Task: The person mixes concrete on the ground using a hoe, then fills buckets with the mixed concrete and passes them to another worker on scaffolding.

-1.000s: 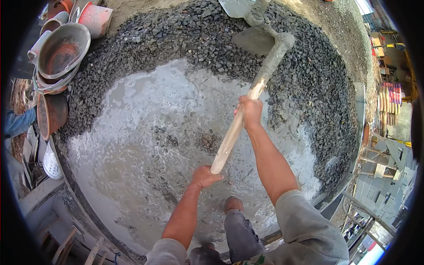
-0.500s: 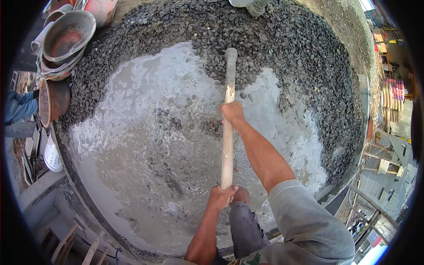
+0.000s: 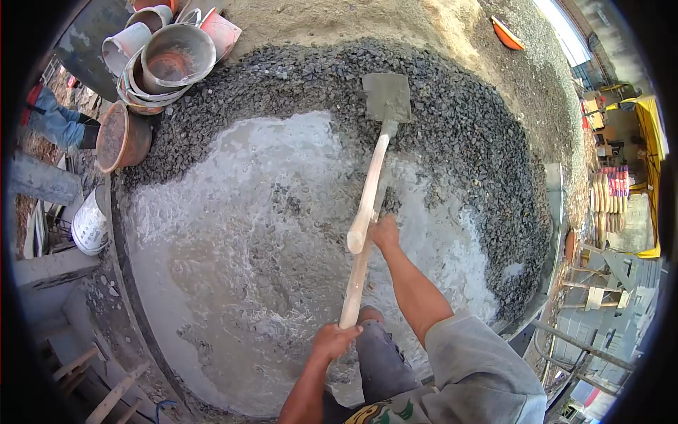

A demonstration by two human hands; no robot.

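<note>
Both of my hands are closed around a pale wooden tool handle over a pool of wet grey cement mix. My left hand grips its near end, close to my bent leg. Farther up, my right hand is wrapped around it. A shovel with a square, cement-coated blade overlaps this handle in view. Its rounded wooden end crosses in front of the held handle, and its blade appears above dark gravel. I cannot tell whether the two touch. The held tool's far end is hidden.
A low rim borders the mix. Stacked buckets, a brown tub and a white bucket stand at left, near another person's blue-clad leg. Metal bars are at right; an orange basin lies far back.
The view has tilted farther forward. The shovel's square blade and handle now show in front of the held handle, whose grey far end was visible before. Both hands stay on the handle.
</note>
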